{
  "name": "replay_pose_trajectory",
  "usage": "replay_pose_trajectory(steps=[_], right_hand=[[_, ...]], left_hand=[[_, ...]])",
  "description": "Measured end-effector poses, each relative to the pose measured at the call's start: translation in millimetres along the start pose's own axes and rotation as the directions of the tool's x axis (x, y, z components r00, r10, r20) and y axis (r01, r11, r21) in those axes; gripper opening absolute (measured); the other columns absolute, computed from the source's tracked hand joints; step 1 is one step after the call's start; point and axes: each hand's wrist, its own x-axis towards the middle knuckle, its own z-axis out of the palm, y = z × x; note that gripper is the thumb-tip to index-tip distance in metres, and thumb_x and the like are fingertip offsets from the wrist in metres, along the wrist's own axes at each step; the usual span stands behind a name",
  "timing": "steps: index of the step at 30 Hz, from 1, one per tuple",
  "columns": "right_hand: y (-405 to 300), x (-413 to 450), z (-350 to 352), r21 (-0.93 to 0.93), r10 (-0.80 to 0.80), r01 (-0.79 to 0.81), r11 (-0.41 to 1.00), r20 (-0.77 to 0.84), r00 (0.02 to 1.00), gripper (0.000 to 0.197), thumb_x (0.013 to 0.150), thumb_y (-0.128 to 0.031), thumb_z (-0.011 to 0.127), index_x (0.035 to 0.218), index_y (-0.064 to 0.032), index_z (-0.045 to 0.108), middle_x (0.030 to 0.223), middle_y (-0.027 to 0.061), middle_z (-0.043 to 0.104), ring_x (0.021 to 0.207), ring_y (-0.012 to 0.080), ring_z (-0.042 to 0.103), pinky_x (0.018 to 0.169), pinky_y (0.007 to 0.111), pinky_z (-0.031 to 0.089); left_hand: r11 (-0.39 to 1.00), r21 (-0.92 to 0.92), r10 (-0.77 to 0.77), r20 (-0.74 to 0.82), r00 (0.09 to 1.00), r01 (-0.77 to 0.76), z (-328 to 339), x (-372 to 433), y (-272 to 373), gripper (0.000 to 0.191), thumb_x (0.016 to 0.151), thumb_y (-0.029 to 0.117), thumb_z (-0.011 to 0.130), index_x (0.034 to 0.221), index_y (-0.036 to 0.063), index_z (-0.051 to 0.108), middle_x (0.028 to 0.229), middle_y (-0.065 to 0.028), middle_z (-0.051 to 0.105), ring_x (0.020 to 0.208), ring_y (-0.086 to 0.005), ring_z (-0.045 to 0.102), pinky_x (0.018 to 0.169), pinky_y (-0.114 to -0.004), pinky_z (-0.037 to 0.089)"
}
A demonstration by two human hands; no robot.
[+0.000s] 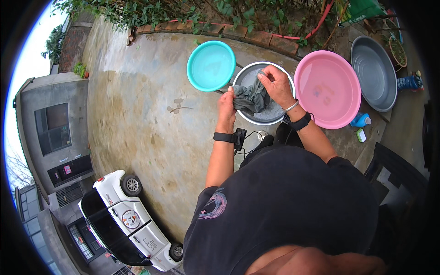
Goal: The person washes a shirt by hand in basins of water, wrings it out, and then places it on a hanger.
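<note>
A wet grey cloth (252,98) is stretched between my two hands over a round metal basin (243,79) of sudsy water. At the basin's left rim, my left hand (227,106) pinches one end of the cloth, thumb up. My right hand (275,84) grips the other end above the basin's upper right part. To the left stands a turquoise plastic basin (212,66) with water in it. On the right, close to the metal basin, is a pink plastic basin (327,90) holding water, with a faint printed pattern on its bottom.
A large grey basin (374,74) leans at the far right. Below it lie a blue bottle (361,119) and a small green and white box (361,135). A brick edging (254,37) with a red hose borders the plants. A white car (130,220) stands at lower left.
</note>
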Motion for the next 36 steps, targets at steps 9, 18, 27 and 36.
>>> replay_pose_trajectory(steps=[9,18,27,36], right_hand=[[60,18,-52,0.417,0.271,-0.179,0.891,-0.172,0.947,0.011,0.079,-0.006,0.059,0.085,-0.0034,0.051,0.068,-0.0042,0.052,0.062,0.0008,0.045,0.058,0.017,0.038],[202,-33,-26,-0.006,0.58,-0.581,0.814,-0.05,0.813,0.021,0.086,-0.015,0.047,0.098,-0.0035,0.059,0.091,0.0043,0.061,0.087,0.0127,0.055,0.079,0.025,0.04],[299,-84,-7,-0.297,0.735,-0.712,0.637,-0.046,0.676,0.052,0.079,-0.014,0.055,0.127,-0.0117,0.035,0.12,0.0205,0.047,0.112,0.0296,0.045,0.093,0.034,0.035],[327,-91,4,-0.292,0.594,-0.551,0.781,0.077,0.801,0.045,0.07,-0.018,0.064,0.111,-0.0045,0.051,0.093,0.0159,0.058,0.087,0.0291,0.055,0.078,0.036,0.044]], left_hand=[[0.98,-0.08,0.173,-0.137,0.975,-0.185,-1,6,16,0.014,0.077,0.0,0.06,0.077,0.0083,0.049,0.076,-0.006,0.058,0.066,-0.0139,0.058,0.058,-0.026,0.049],[0.978,-0.203,-0.015,-0.273,0.962,-0.043,-20,56,-92,0.019,0.083,0.006,0.051,0.102,0.0051,0.048,0.088,-0.0066,0.056,0.079,-0.015,0.055,0.065,-0.029,0.049],[0.939,0.315,-0.012,-0.369,0.929,0.137,-70,103,-212,0.035,0.075,0.007,0.061,0.108,0.0038,0.05,0.094,-0.0069,0.054,0.087,-0.0175,0.053,0.074,-0.027,0.045],[0.379,0.901,0.04,-0.245,0.969,0.212,-41,120,-207,0.051,0.06,0.014,0.072,0.107,0.0175,0.055,0.099,-0.0157,0.051,0.093,-0.0325,0.052,0.082,-0.037,0.043]])
